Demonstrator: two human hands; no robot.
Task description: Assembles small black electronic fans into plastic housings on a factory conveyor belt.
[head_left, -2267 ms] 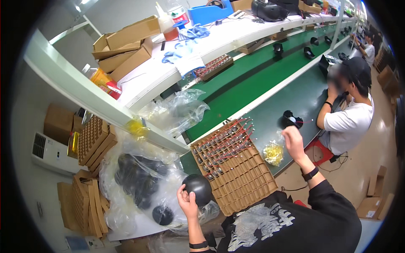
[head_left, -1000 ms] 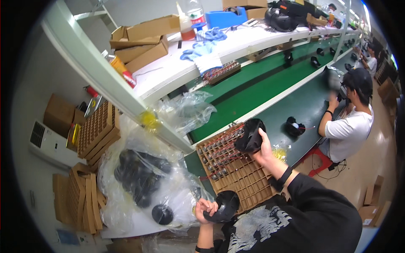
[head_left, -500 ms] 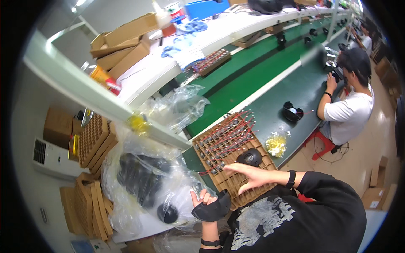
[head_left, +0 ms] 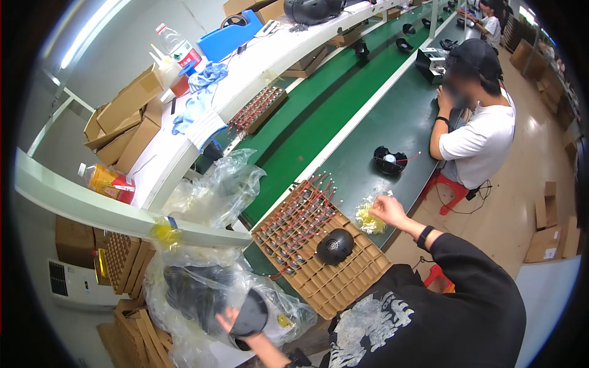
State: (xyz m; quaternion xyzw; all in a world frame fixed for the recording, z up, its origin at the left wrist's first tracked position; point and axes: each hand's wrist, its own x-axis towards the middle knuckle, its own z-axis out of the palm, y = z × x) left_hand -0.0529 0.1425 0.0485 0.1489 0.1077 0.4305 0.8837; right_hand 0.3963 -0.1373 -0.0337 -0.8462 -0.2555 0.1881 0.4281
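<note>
The green surface (head_left: 392, 132) runs away from the near end as a long bench, with a green belt (head_left: 319, 116) beside it, parted from it by a pale rail. At its near end lies a brown cardboard grid tray (head_left: 343, 273), part filled with small red-wired parts; a black dome-shaped shell (head_left: 335, 246) sits on the tray. Just beside the tray's far corner lies a small clear bag of yellow bits (head_left: 370, 216). Farther along, well apart from the tray, rests a black round part with red wires (head_left: 390, 161). Still farther stands a small grey machine (head_left: 431, 61). More black parts lie on the belt far off.
</note>
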